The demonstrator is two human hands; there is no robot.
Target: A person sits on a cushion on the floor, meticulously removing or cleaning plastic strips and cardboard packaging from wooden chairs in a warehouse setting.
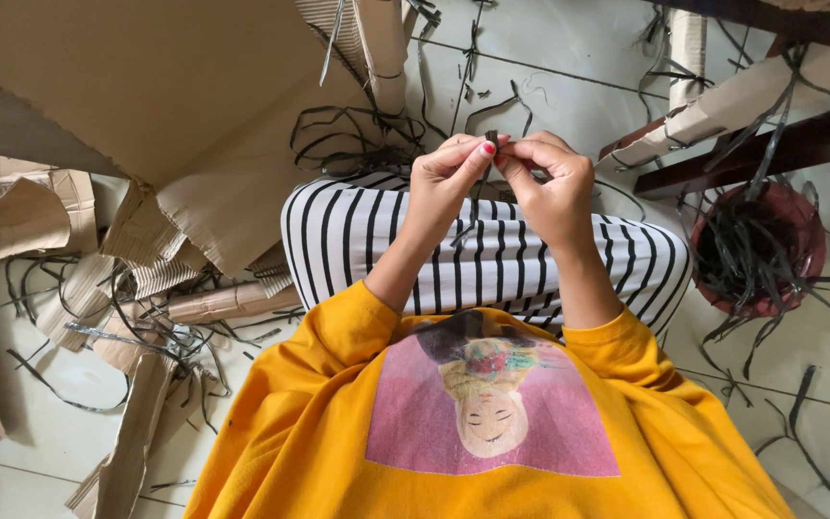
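Both hands up over the striped lap (357, 231). Left hand (444, 183) pinched tight on a thin dark strip (480, 183), right hand (549, 187) pinching the same strip just beside it, fingertips nearly touching. Strip dangling down above the lap. Red basket (809, 231) of dark strips right of the lap, torn cardboard (146, 96) left.

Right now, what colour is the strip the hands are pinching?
Black. The thin strip hangs between the left hand and right hand; head view.
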